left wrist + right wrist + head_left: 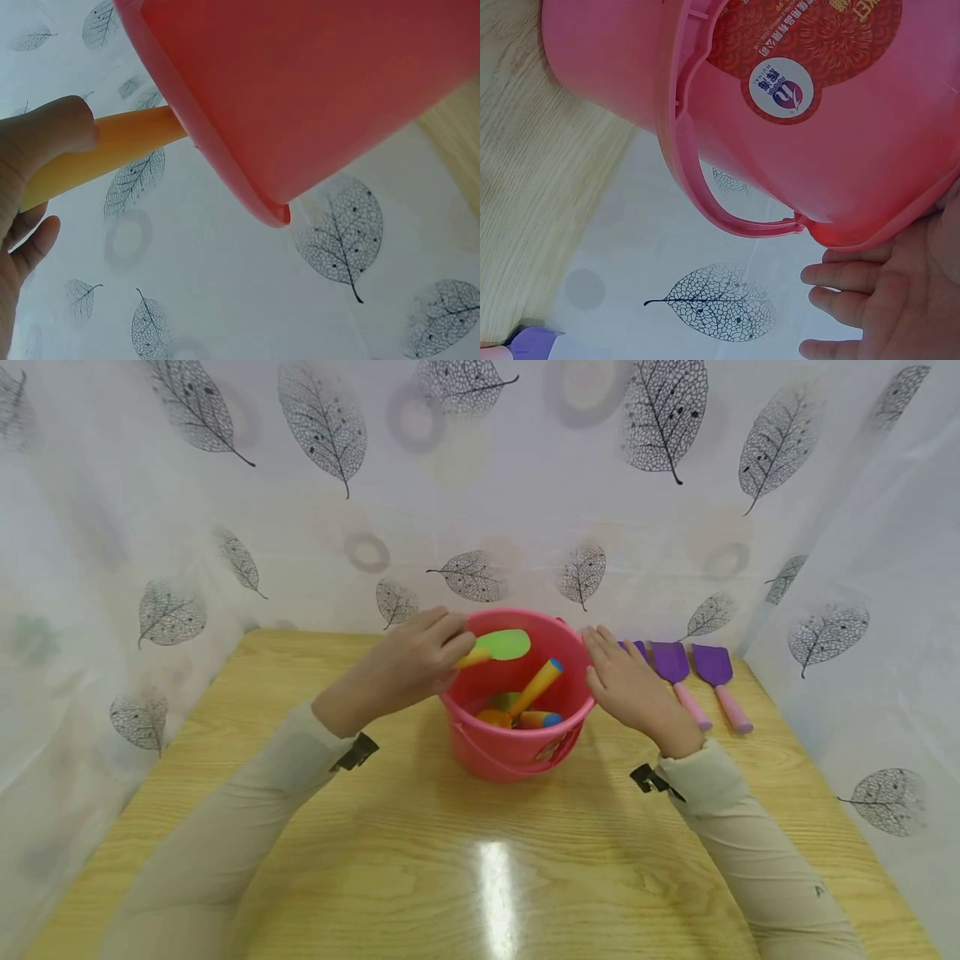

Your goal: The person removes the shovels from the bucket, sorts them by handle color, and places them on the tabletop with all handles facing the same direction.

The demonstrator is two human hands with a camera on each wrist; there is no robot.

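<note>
A pink bucket (480, 753) stands upright on the wooden table. My left hand (415, 665) grips the yellow-orange handle (120, 144) of a toy shovel at the bucket's left rim. Its light green blade (508, 644) is over the bucket's opening. Against the right side of the rim rests my right hand (628, 683), its fingers extended in the right wrist view. Inside the bucket lie more tools with orange handles (537, 687) and blue ends; a green part shows under them, and their other ends are partly hidden.
To the right of the bucket lie purple shovels (670, 662) with pink handles, one partly hidden behind my right hand. A leaf-patterned white curtain (480, 485) hangs behind the table (390, 860) and along its sides. The bucket's carrying handle (697, 180) hangs down.
</note>
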